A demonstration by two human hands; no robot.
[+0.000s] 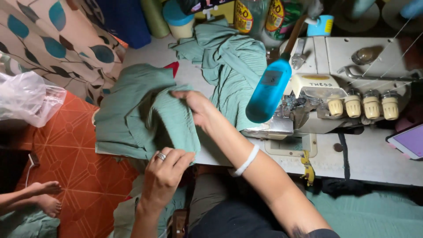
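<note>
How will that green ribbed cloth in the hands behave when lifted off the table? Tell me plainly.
The green cloth is probably floppy: it folds and bunches where the left hand pinches its edge and the right hand presses it. It looks light, since part hangs over the table edge without sliding. Its ribbed weave likely grips fingers rather than slipping.

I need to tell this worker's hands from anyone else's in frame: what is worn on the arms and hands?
The left hand wears a silver ring on one finger. The right hand shows no ring; a white band circles that forearm. Both forearms are bare, with a dark sleeve edge at the right upper arm. No gloves.
</note>
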